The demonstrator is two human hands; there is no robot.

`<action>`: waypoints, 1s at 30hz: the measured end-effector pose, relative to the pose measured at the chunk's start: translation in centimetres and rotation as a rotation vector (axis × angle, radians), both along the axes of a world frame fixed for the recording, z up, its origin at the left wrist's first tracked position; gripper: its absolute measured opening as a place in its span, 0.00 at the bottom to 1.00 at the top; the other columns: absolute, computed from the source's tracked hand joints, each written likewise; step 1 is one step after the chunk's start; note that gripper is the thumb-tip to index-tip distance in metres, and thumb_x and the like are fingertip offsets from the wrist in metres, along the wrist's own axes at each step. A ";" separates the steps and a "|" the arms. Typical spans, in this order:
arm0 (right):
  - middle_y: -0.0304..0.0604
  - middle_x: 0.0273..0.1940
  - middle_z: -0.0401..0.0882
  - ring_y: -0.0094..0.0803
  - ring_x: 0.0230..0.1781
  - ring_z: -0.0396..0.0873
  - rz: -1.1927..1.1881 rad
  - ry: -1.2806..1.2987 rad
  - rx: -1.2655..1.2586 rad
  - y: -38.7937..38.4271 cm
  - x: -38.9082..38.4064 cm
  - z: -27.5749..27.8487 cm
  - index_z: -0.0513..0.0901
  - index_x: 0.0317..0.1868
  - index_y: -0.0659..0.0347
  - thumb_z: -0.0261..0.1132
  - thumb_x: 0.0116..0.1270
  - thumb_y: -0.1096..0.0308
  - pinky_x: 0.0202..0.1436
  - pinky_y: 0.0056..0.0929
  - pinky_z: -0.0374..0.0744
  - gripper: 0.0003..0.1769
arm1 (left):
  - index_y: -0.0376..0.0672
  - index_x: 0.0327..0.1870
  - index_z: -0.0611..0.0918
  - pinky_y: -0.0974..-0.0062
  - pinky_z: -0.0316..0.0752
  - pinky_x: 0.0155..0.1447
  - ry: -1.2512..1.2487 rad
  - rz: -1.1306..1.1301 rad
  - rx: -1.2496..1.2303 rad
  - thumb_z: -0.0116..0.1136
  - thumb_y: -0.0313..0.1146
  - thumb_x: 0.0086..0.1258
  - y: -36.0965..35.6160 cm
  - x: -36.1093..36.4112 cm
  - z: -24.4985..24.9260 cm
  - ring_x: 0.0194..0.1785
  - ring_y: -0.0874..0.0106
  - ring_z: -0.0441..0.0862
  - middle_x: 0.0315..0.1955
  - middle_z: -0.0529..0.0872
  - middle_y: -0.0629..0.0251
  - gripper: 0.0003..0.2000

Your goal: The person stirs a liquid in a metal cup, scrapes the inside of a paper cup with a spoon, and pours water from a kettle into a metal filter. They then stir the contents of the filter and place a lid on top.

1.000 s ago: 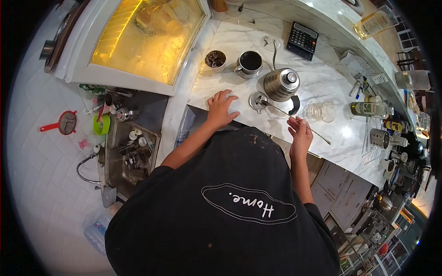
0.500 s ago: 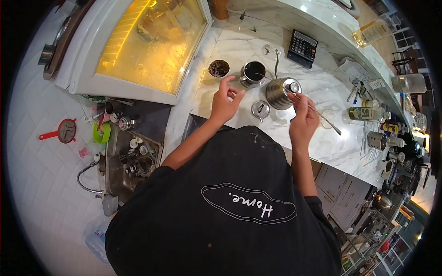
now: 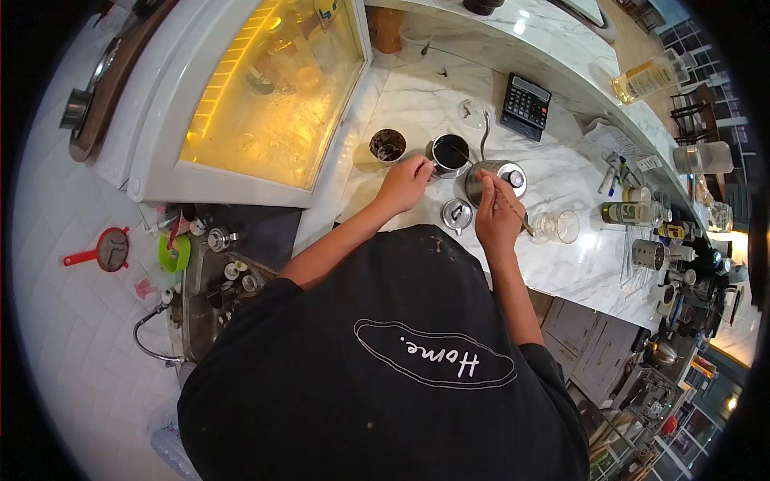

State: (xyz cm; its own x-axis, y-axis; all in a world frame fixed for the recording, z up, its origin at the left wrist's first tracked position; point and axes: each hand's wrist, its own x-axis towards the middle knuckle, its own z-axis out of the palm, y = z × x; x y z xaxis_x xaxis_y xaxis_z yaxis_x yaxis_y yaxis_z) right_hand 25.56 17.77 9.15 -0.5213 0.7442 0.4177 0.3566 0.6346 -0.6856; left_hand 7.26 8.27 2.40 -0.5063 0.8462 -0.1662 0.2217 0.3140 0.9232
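Note:
A metal cup of dark liquid [image 3: 451, 152] stands on the marble counter. My left hand [image 3: 406, 183] is closed at the cup's near left side, its fingers at the handle. My right hand [image 3: 499, 210] grips a long thin spoon [image 3: 513, 204], whose far end reaches into the cup. Behind that hand is a steel gooseneck kettle [image 3: 507, 178], partly hidden by it. A small round metal lid [image 3: 456, 214] lies on the counter between my hands. Left of the cup sits a container with dark contents [image 3: 388, 145].
A black calculator [image 3: 526, 104] lies beyond the kettle. An empty glass [image 3: 557, 227] stands right of my right hand. Bottles, including a green-tinted one [image 3: 632, 212], line the right side. A glass-doored case [image 3: 273, 88] and a sink [image 3: 204, 297] are at left.
My left hand has moved right and closed at the cup's handle. My right hand has shifted left with the spoon, and the glass beside it shows more fully. The view has shifted slightly.

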 end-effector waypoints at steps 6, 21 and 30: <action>0.49 0.46 0.89 0.46 0.48 0.86 0.037 0.025 0.087 -1.1 0.1 -0.8 0.88 0.48 0.61 0.67 0.73 0.72 0.52 0.40 0.81 0.07 | 0.36 0.40 0.81 0.73 0.79 0.46 -0.117 -0.047 -0.017 0.51 0.40 0.83 0.5 -0.6 -1.0 0.36 0.74 0.83 0.32 0.87 0.65 0.16; 0.51 0.50 0.88 0.48 0.52 0.84 0.075 -0.029 0.154 -3.9 1.2 -1.0 0.88 0.49 0.61 0.69 0.70 0.74 0.56 0.42 0.81 0.09 | 0.36 0.38 0.82 0.72 0.79 0.46 -0.150 -0.103 -0.035 0.53 0.42 0.82 0.9 -1.2 -1.4 0.36 0.74 0.83 0.31 0.87 0.64 0.17; 0.50 0.47 0.89 0.45 0.53 0.85 0.035 -0.047 0.164 -4.2 0.8 -0.6 0.88 0.47 0.63 0.67 0.72 0.74 0.57 0.41 0.81 0.06 | 0.39 0.35 0.85 0.68 0.78 0.43 -0.142 -0.035 -0.040 0.56 0.43 0.78 1.2 -1.1 -1.3 0.33 0.69 0.84 0.29 0.89 0.62 0.16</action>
State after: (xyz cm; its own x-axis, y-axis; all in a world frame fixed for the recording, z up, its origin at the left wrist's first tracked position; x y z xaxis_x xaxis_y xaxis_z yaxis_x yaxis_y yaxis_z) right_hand 26.33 13.59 8.54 -0.5679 0.6488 0.5065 0.3613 0.7494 -0.5549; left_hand 6.16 9.48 1.14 -0.4454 0.8542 -0.2681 0.1012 0.3455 0.9329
